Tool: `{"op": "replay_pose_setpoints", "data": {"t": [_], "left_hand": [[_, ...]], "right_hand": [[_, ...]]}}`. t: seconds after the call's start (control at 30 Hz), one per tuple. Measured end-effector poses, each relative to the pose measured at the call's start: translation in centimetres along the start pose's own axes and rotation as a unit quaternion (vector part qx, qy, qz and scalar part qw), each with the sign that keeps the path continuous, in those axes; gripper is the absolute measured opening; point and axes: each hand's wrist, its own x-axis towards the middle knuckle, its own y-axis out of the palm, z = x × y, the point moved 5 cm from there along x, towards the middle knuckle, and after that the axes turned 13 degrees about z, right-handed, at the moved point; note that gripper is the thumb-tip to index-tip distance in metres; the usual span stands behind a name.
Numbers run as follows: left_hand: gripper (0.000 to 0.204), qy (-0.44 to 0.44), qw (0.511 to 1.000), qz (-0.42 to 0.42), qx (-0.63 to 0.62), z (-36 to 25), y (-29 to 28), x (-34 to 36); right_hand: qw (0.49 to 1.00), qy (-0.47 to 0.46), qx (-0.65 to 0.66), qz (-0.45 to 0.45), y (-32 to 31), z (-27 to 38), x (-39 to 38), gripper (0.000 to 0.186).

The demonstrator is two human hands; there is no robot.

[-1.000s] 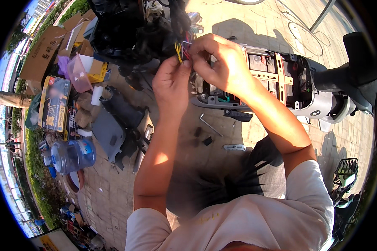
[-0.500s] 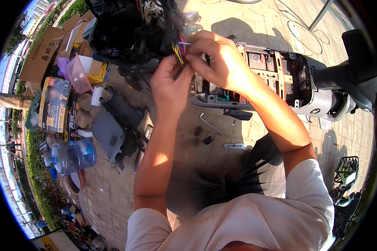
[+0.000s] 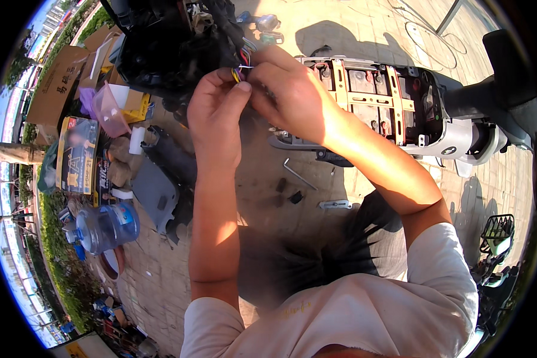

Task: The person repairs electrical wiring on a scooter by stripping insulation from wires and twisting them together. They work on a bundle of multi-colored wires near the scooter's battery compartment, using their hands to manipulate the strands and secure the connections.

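Both my hands are up at a bundle of thin coloured wires [image 3: 245,55] that hangs out of the dark front section [image 3: 161,51] of a scooter. My left hand [image 3: 216,122] pinches the yellow wires [image 3: 236,76] between thumb and forefinger. Close beside it, my right hand [image 3: 292,95] is closed on the same wires, fingers curled, near a white tie or wire. Its fingertips are mostly hidden behind the hand. To the right lies the scooter's opened body with batteries [image 3: 361,95] under an orange metal frame [image 3: 373,100].
On the paving below my hands lie a hex key [image 3: 300,174] and a utility knife [image 3: 335,204]. At left are a dark grey panel [image 3: 155,194], a large blue water bottle [image 3: 107,227], a pink plastic bin [image 3: 109,110] and a cardboard box [image 3: 56,83].
Both hands have shifted left, closer to the scooter's dark front section, with the wires still between them. Less of the yellow wires shows now, and the right hand is more curled.
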Motion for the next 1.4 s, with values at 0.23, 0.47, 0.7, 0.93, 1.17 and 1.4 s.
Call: {"op": "replay_pose_setpoints", "data": {"t": [0.23, 0.47, 0.7, 0.93, 1.17, 1.4], "left_hand": [[0.019, 0.013, 0.999, 0.034, 0.038, -0.2, -0.7, 0.4], [0.024, -0.004, 0.998, 0.056, -0.006, 0.3, -1.3, 0.6], [0.022, -0.008, 0.997, 0.054, 0.049, -0.1, -1.6, 0.6], [0.021, 0.023, 0.996, 0.028, 0.088, -0.5, -1.8, 0.4], [0.024, 0.011, 0.994, 0.007, 0.105, 0.1, -2.2, 0.9], [0.024, 0.007, 0.987, 0.008, 0.158, 0.2, -2.1, 1.0]], "right_hand": [[0.999, -0.013, -0.009, -0.036, -0.2, -0.1, 0.1, 0.015], [0.985, 0.007, -0.172, -0.026, 0.3, 1.3, -0.2, 0.018], [0.990, 0.101, -0.100, 0.008, 1.1, -0.2, -0.4, 0.014], [0.947, 0.156, 0.272, 0.072, 1.0, -3.1, -0.2, 0.011], [0.966, 0.147, 0.211, 0.028, 1.3, -1.9, -0.4, 0.012], [0.943, 0.223, 0.247, 0.031, 1.3, -2.0, -0.2, 0.014]]}}
